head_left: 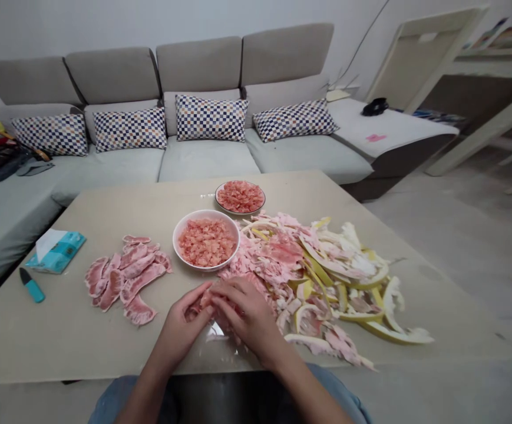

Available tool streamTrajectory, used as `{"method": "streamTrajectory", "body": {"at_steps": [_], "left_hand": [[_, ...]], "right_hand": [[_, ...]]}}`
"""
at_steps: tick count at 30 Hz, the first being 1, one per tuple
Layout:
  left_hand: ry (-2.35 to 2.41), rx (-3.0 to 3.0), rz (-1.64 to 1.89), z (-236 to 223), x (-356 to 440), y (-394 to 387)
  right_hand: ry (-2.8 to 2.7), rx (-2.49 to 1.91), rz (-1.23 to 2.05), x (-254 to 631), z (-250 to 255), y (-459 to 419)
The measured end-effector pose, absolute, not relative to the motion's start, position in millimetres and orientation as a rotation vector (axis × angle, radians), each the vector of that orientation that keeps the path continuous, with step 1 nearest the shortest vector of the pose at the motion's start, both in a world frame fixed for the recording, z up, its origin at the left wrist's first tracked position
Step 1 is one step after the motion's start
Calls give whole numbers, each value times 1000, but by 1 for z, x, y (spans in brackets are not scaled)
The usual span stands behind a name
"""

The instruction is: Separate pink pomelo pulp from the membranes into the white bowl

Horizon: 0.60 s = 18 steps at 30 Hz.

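We hold a piece of pink pomelo flesh (199, 306) low over the near side of the bench (83, 347), our left hand (185, 324) and right hand (251, 312) each pinching it between thumb and fingers; just beyond sits a white bowl (177, 242) of pink pulp (207, 242), with a dark-rimmed plate (240, 211) of more behind it; a heap of yellow and white peel (335, 282) spreads to our right, while to our left lie loose pink segments (138, 265), a blue tissue pack (64, 250) and a teal-handled knife (33, 288)

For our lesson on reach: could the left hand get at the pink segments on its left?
Probably yes: nothing stands between the left hand and the pink segments, though it holds pink pulp.
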<state>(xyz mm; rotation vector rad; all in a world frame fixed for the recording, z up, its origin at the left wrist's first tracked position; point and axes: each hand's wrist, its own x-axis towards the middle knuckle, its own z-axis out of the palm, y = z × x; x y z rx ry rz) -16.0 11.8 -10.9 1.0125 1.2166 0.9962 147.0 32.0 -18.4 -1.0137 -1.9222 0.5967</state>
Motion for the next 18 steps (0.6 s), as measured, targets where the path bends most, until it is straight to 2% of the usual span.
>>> {"method": "streamTrajectory", "body": {"at_steps": [7,10,13,18], "left_hand": [[1165,1103,1030,-6,-18,8],[1158,1084,1045,-10,-21,7],[1133,973,1053,-13,-24,8],[1080,828,1060,-10,-25,9]], "right_hand": [[-1534,-1148,1089,151,-14,33],[-1441,-1161,1169,154,-7,43],[-1496,-1140,1075,152,3,65],[-1736,-1125,670,142,1,90]]}}
